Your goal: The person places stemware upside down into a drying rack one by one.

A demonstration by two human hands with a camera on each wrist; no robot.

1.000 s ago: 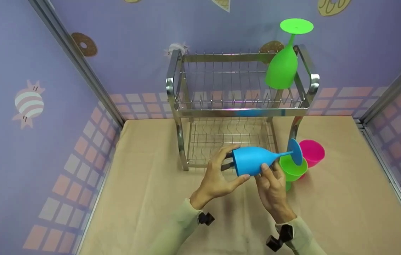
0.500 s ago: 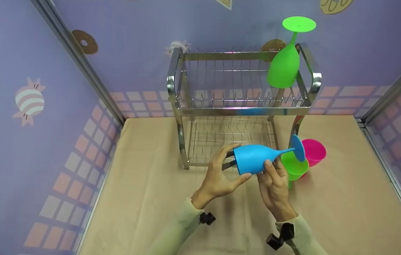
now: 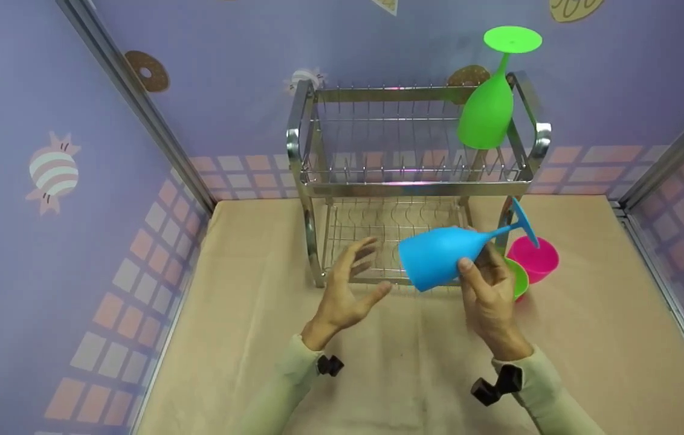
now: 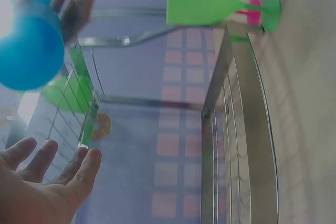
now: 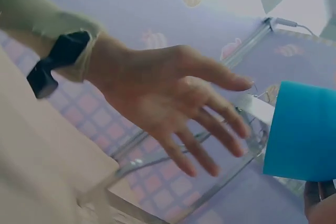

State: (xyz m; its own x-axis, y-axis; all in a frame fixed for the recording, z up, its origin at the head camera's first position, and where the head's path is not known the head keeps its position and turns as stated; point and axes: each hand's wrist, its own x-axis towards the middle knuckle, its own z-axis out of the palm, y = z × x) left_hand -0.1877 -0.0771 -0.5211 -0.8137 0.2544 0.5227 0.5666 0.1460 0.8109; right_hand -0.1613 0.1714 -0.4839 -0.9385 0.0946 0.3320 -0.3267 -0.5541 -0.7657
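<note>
Gripping the tilted blue goblet (image 3: 442,257), the right hand (image 3: 490,297) seemed mid-carry; the left hand (image 3: 341,299) hung apart, spread wide. The far rack (image 3: 414,190) likely called for turning it rim-down.

Before you, a creased beige worktop (image 3: 414,368) carries a two-tier metal rack (image 3: 417,190). Upright beside the rack, on your right, stand a green goblet (image 4: 202,1) and a pink goblet (image 3: 536,260), close together.
</note>
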